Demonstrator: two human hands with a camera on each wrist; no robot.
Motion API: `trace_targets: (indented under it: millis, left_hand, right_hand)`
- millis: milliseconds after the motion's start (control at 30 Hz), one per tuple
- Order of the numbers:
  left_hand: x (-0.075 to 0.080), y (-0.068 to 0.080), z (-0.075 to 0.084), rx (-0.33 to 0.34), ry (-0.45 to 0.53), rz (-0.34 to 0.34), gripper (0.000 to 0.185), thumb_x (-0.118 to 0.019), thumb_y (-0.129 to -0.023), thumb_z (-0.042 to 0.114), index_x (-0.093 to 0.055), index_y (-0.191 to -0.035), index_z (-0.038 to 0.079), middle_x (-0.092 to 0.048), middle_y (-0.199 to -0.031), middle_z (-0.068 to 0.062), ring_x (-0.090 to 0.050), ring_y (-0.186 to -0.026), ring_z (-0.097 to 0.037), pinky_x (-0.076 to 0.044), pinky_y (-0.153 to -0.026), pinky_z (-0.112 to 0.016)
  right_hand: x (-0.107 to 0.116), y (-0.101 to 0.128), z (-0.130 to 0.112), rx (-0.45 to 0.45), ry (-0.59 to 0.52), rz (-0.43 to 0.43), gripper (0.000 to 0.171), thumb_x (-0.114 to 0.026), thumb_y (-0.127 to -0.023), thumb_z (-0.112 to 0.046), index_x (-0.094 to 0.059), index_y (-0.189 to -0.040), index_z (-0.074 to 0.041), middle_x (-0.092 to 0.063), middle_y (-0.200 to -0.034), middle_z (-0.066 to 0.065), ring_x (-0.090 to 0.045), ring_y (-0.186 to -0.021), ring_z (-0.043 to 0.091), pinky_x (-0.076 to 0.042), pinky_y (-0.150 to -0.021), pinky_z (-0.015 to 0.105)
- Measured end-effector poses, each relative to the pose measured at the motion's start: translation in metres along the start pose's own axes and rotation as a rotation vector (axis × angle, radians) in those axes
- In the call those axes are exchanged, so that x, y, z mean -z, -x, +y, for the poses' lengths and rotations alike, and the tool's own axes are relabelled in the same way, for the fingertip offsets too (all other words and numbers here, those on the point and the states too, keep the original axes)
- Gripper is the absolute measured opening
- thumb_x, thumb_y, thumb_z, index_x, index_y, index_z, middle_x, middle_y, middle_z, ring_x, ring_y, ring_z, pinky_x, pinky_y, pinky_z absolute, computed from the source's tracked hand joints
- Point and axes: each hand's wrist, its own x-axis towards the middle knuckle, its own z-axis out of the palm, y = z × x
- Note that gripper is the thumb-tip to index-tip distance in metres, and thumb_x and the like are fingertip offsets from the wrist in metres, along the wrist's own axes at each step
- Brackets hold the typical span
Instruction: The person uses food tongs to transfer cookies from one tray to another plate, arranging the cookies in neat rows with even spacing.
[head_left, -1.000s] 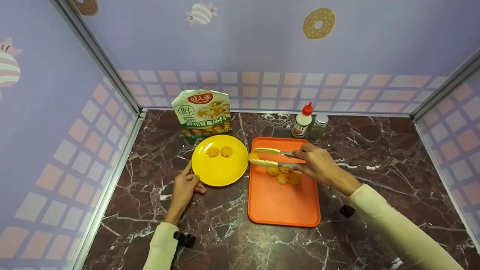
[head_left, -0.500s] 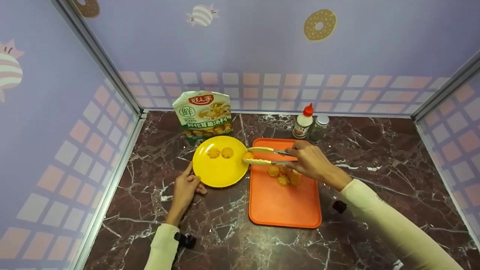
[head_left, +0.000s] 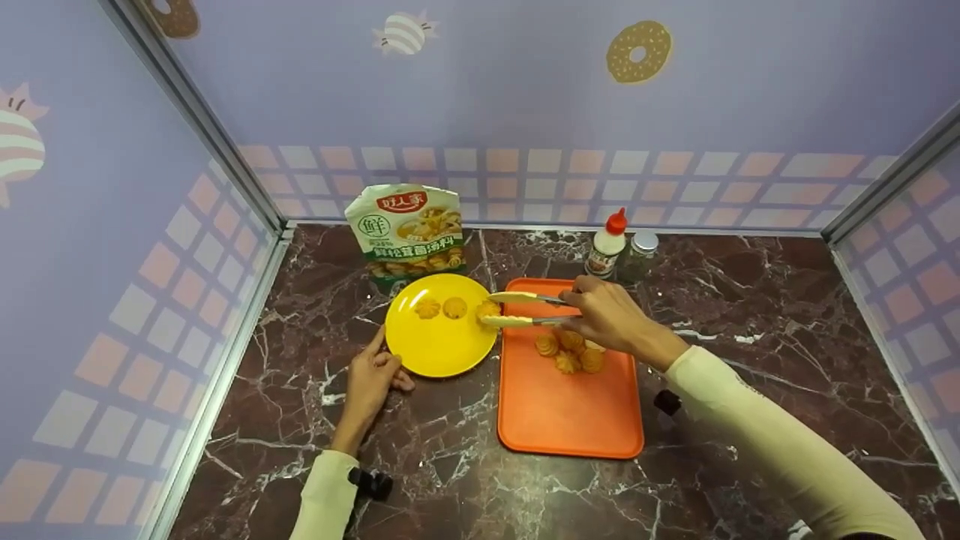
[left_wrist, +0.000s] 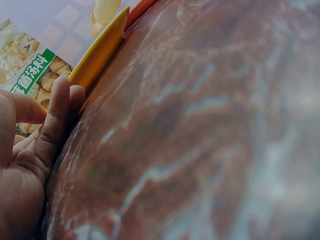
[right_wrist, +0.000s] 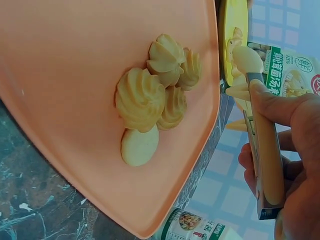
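Observation:
In the head view my right hand (head_left: 611, 315) grips a pair of tongs (head_left: 551, 321) with pale yellow tips. A golden cookie (head_left: 488, 310) lies between those tips, over the right rim of the yellow plate (head_left: 442, 352). Two more cookies (head_left: 454, 307) sit on that plate. My left hand (head_left: 369, 379) touches the plate's left edge with its fingertips; the left wrist view shows fingers (left_wrist: 56, 117) against the rim. Several swirled cookies (right_wrist: 141, 100) and a smooth pale oval piece (right_wrist: 140, 147) are clustered on the orange tray (head_left: 570, 420), below the tongs.
A soup-seasoning pouch (head_left: 409, 229) stands behind the plate. Past the tray are a red-capped squeeze bottle (head_left: 606, 247) and a silver-lidded glass jar (head_left: 639, 256). Patterned walls enclose the dark marble counter (head_left: 442, 480) at the back and sides.
My right hand has moved left, carrying the cookie in the tongs from the tray's left edge to over the plate's right side. The left hand keeps its place.

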Motion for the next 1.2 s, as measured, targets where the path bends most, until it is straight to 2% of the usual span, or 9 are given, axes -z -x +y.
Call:
trace_targets:
  millis: [433,833,1200]
  left_hand:
    - [-0.001,-0.001,0.0,0.006,0.005,0.004,0.073,-0.059,-0.105,-0.005,-0.031,-0.172,0.003,-0.067,-0.072,-0.018,-0.074,-0.058,-0.023,-0.068,-0.056,-0.033]
    - [-0.001,-0.001,-0.002,-0.007,0.034,-0.014,0.072,-0.057,-0.106,-0.008,-0.028,-0.172,0.0,-0.069,-0.074,-0.021,-0.073,-0.056,-0.021,-0.067,-0.056,-0.032]
    - [0.0,-0.001,-0.002,-0.008,0.034,-0.016,0.073,-0.058,-0.106,-0.006,-0.029,-0.172,0.0,-0.065,-0.072,-0.016,-0.074,-0.058,-0.022,-0.068,-0.057,-0.034]
  right_hand:
    - [-0.005,-0.011,-0.003,-0.013,0.06,-0.03,0.034,-0.093,-0.091,-0.029,-0.082,-0.109,-0.002,-0.06,-0.089,0.012,-0.058,-0.075,0.028,-0.056,-0.054,0.044]
    - [-0.01,-0.027,-0.014,0.039,0.137,-0.006,0.039,-0.094,-0.09,-0.032,-0.079,-0.103,0.002,-0.057,-0.085,0.013,-0.057,-0.072,0.03,-0.053,-0.055,0.044]
    - [-0.017,-0.038,-0.023,-0.018,0.08,-0.075,0.037,-0.092,-0.092,-0.033,-0.081,-0.105,0.0,-0.062,-0.09,0.014,-0.057,-0.073,0.028,-0.053,-0.057,0.041]
